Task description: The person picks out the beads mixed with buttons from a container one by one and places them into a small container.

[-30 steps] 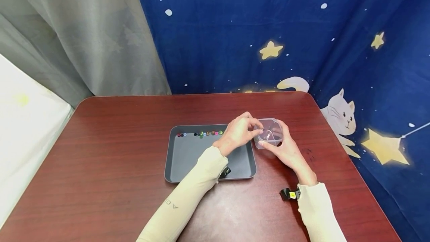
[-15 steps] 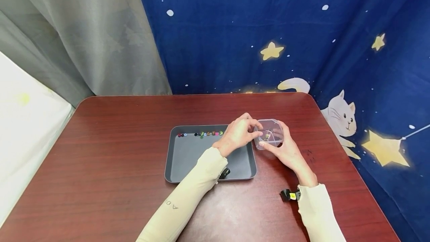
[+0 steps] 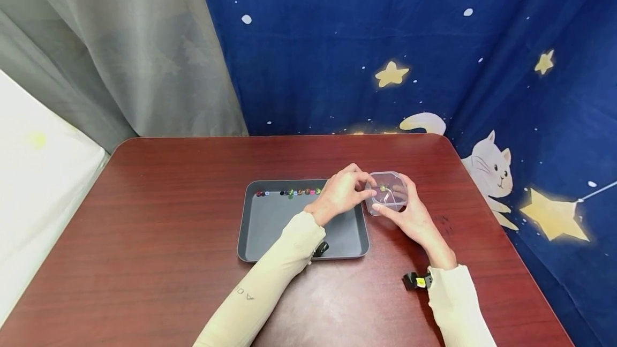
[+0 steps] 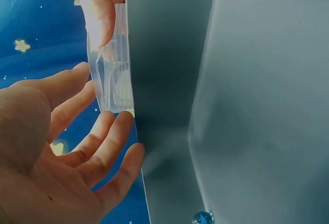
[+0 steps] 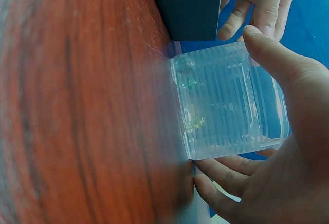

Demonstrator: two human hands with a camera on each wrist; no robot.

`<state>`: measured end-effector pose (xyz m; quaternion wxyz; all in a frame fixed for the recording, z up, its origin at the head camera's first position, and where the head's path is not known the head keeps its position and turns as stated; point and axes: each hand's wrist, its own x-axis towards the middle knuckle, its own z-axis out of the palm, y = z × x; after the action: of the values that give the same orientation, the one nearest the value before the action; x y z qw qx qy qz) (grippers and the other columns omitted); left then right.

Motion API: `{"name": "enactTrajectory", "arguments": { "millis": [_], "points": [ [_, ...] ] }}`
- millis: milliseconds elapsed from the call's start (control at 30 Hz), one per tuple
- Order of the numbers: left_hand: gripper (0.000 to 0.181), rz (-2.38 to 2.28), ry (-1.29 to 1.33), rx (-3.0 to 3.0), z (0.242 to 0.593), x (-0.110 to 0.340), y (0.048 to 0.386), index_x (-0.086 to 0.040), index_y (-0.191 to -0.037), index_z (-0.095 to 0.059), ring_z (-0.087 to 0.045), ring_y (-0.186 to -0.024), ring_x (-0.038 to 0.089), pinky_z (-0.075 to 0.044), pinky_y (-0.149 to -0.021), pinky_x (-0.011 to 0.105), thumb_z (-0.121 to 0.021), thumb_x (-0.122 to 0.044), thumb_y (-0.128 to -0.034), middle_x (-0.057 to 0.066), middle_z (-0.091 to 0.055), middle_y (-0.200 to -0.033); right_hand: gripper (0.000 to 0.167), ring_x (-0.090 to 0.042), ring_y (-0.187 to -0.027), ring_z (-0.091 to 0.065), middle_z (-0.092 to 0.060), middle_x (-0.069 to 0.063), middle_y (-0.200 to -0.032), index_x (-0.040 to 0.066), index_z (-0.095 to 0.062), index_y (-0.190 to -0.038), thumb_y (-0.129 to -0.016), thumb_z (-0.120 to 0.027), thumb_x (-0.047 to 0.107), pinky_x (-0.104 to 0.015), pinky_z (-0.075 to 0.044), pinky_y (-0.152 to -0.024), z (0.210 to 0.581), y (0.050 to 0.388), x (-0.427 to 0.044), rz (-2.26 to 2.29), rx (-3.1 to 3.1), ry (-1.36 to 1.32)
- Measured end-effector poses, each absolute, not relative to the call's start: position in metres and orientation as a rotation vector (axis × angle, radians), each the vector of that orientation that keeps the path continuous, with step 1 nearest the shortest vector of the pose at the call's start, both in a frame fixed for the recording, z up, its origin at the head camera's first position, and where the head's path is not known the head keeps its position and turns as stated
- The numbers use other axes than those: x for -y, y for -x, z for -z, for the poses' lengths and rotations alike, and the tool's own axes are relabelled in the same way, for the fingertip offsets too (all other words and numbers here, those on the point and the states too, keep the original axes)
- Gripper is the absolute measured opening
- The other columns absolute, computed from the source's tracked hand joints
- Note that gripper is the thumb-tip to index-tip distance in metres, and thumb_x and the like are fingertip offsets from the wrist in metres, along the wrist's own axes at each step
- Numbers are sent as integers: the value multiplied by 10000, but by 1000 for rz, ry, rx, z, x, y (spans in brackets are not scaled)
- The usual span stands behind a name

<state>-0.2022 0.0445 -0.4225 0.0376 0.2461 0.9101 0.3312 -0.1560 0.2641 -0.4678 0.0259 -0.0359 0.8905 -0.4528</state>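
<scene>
A clear plastic container [image 3: 385, 210] stands on the table beside the tray's right edge. My right hand [image 3: 415, 215] grips it from the right, the thumb along the near side and the fingers round the back. My left hand [image 3: 339, 191] hovers at the container's left rim; in the left wrist view its thumb and fingers are apart with nothing between them. A yellowish-green marble [image 3: 383, 188] lies inside the container. Along the back of the dark grey tray [image 3: 279, 229] several small coloured marbles [image 3: 307, 192] sit in a row; a blue marble [image 4: 203, 218] shows in the left wrist view.
The tray's rim stands under the left forearm. A reddish-brown wooden table [image 3: 159, 229] carries everything. Behind it hang a blue star-patterned curtain [image 3: 313, 58] and a grey curtain [image 3: 159, 68].
The left fingers have let go of a small marble over the container, and it has dropped in and rolled toward the back. The right hand stays on the container.
</scene>
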Motion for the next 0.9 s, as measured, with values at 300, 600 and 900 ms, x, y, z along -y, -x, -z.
{"name": "enactTrajectory", "arguments": {
  "millis": [300, 600, 900],
  "points": [
    [240, -1060, -758, -2830, 421, -38, 203, -269, -1175, -768, -695, -1027, 116, -530, -791, 274, -776, -348, -949, -16, -655, -1161, 1030, -409, -1485, -399, -399, -244, -1579, 210, -105, -1648, -915, -807, 382, -648, -387, -1169, 468, 156, -263, 1410, -2754, 115],
    [196, -998, -750, -2849, 420, -29, 205, -291, -1146, -778, -714, -1021, 104, -530, -790, 287, -760, -352, -961, -57, -661, -1148, 1022, -406, -1482, -404, -410, -242, -1574, 230, -116, -1644, -910, -810, 387, -657, -385, -1163, 469, 156, -263, 1411, -2755, 104],
    [169, -954, -728, -2882, 415, -20, 206, -268, -1127, -784, -703, -1086, 139, -549, -851, 339, -759, -294, -962, -70, -683, -1129, 1033, -407, -1489, -398, -407, -242, -1582, 231, -111, -1645, -905, -813, 396, -660, -357, -1186, 467, 155, -263, 1397, -2756, 85]
  ]
}}
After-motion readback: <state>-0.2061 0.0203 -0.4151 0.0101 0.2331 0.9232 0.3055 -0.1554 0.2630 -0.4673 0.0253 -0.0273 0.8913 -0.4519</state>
